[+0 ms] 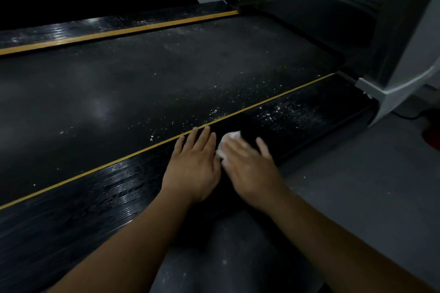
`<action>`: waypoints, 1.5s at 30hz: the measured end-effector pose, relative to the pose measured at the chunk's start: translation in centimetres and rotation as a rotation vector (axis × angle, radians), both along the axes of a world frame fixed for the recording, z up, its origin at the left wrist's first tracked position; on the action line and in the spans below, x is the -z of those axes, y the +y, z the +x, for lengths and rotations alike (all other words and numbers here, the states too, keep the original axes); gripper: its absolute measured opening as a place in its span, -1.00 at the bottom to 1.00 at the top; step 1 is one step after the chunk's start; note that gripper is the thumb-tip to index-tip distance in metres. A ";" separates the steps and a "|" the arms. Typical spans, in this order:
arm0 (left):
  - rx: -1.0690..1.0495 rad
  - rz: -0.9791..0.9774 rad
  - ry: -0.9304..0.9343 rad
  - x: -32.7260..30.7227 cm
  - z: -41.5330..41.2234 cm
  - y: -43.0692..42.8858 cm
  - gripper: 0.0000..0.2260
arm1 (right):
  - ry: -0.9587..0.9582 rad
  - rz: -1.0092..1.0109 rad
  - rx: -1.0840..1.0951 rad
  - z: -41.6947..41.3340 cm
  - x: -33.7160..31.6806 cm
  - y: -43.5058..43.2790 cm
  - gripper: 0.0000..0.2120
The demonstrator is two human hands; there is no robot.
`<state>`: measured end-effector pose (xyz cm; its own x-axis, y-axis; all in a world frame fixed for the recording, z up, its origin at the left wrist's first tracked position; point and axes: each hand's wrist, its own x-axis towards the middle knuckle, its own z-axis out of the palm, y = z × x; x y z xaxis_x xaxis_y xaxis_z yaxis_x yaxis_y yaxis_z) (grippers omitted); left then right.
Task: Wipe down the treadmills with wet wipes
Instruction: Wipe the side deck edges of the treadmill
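Grey floor [357, 185] is bordering the treadmill side rail [95, 197]; white specks [290, 112] are lying centre right. Left hand [194, 164] is resting flat, fingers straight; right hand [250, 169] is pressing the wet wipe [227, 143] flat, frame centre.

Side rail [100, 195] glossy ribbed plastic; belt [142, 83] matt.

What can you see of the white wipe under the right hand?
The wipe is a small white crumpled sheet, soft-looking, lying on the treadmill's near black side rail. The right hand presses on it with straight fingers, covering most of it; only its far and left edges show, close beside the left hand.
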<state>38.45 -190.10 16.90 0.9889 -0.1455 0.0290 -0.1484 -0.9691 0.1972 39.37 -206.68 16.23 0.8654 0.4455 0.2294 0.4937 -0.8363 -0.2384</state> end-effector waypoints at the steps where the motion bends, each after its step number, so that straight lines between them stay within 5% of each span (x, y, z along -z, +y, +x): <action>1: -0.006 -0.004 0.003 0.0 -0.1 0.0 -0.26 | -0.005 0.006 -0.041 -0.7 0.1 -0.2 -0.56; 7: 0.008 0.010 0.009 -0.2 -0.1 0.0 -0.25 | 0.156 -0.062 0.224 6.4 -1.6 -2.0 -0.60; 12: 0.012 -0.012 -0.005 0.1 0.0 0.2 -0.27 | 0.180 -0.097 -0.026 3.6 -1.8 0.8 -0.55; 17: -0.019 -0.016 0.000 -0.1 0.0 0.0 -0.33 | 0.182 -0.071 0.260 7.7 -2.4 -1.6 -0.61; 22: 0.030 -0.017 0.004 -0.1 0.3 0.6 -0.19 | 0.168 -0.120 0.024 4.5 -2.1 1.3 -0.59; 27: 0.037 0.020 -0.009 -0.2 -0.6 3.0 -0.17 | 0.205 -0.109 0.302 7.9 -2.2 -0.9 -0.59; 32: 0.005 -0.013 -0.032 0.5 -1.1 3.1 -0.24 | 0.165 -0.119 -0.061 3.3 -1.4 4.9 -0.58; 38: -0.007 -0.037 -0.038 0.1 -1.0 3.1 -0.20 | 0.124 0.135 -0.078 6.7 -2.5 1.7 -0.59; 41: -0.007 -0.042 -0.042 0.3 -0.9 3.2 -0.22 | -0.053 0.018 -0.102 7.6 -2.3 1.9 -0.80; 45: -0.004 -0.029 -0.038 0.3 -0.8 3.1 -0.26 | 0.003 -0.047 0.109 8.6 -2.4 1.8 -0.91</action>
<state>37.65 -186.98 16.65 0.9876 -0.1403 0.0703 -0.1525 -0.9636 0.2195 47.92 -204.90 18.67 0.9100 0.3584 0.2082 0.3982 -0.8954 -0.1993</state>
